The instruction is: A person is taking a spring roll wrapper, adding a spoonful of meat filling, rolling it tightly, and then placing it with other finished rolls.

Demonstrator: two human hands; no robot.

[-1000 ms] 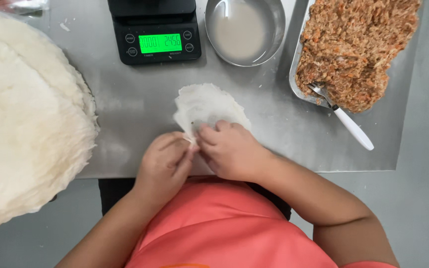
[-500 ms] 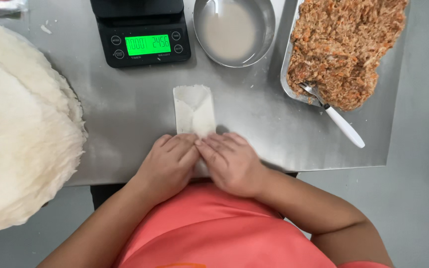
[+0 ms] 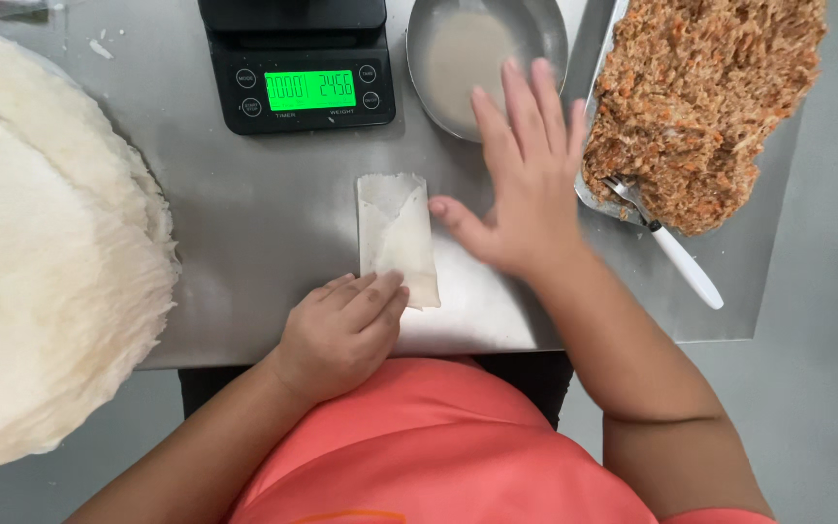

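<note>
The folded wrapper (image 3: 396, 238) is pinned at its near end by the fingertips of the left hand (image 3: 341, 335) — its long axis runs straight away from them. The right hand (image 3: 526, 184), spread wide and empty, is held just to its right, fingers towards the metal bowl (image 3: 535, 29).

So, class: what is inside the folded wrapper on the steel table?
Only the pale folded wrapper shows, its flaps closed over the middle. The left hand presses its near end. Anything inside is covered and cannot be seen. The right hand hovers beside it.
</note>
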